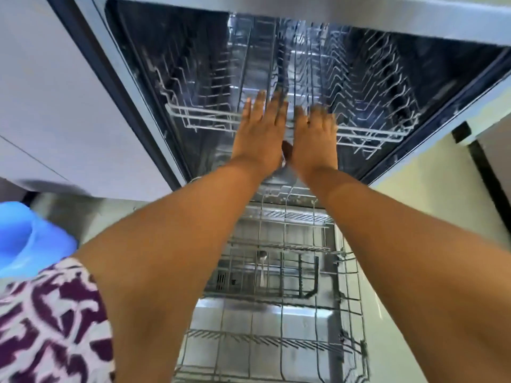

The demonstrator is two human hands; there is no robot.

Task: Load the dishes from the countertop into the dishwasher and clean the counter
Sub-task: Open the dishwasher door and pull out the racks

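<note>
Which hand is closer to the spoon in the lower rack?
Neither clearly. The left hand and right hand lie side by side at the upper rack, both well above the spoon.

The dishwasher point(276, 64) stands open ahead. Its upper rack point(193, 117) sits inside the tub, and the lower rack point(276, 313) is pulled out in front of it, below. A spoon point(262, 268) stands in the basket point(265, 275) in the lower rack. Both hands point(261, 128) lie side by side on the upper rack's front edge. A cabinet point(55, 106) stands left of the dishwasher.
</note>
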